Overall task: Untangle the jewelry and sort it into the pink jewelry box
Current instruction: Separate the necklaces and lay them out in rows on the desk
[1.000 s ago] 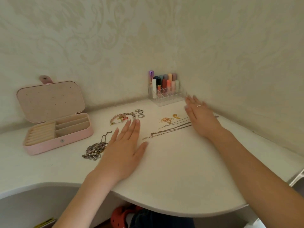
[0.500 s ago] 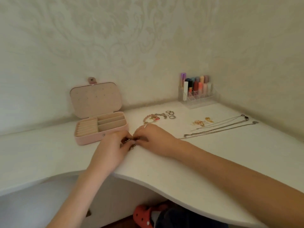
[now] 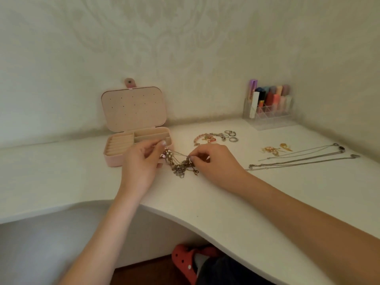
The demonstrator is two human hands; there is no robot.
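A tangled clump of chains and beads (image 3: 181,166) lies on the white desk (image 3: 226,194) between my hands. My left hand (image 3: 141,161) pinches its beaded end just in front of the pink jewelry box (image 3: 115,159). My right hand (image 3: 213,163) pinches a thin chain at the clump's right side, stretched toward the left hand. The box stands open, lid (image 3: 133,108) upright, its compartments showing nothing inside. A pink bead bracelet (image 3: 205,138), rings (image 3: 231,135), gold earrings (image 3: 275,149) and long silver necklaces (image 3: 302,159) lie to the right.
A clear organizer with lipsticks (image 3: 269,103) stands in the back corner against the wall. The desk's curved front edge (image 3: 185,219) runs below my forearms. A red shoe (image 3: 185,262) shows under the desk.
Both hands left the desk, met over the tangled clump, and now lift and pull its strands apart. The view swung left, so the box sits nearer the middle.
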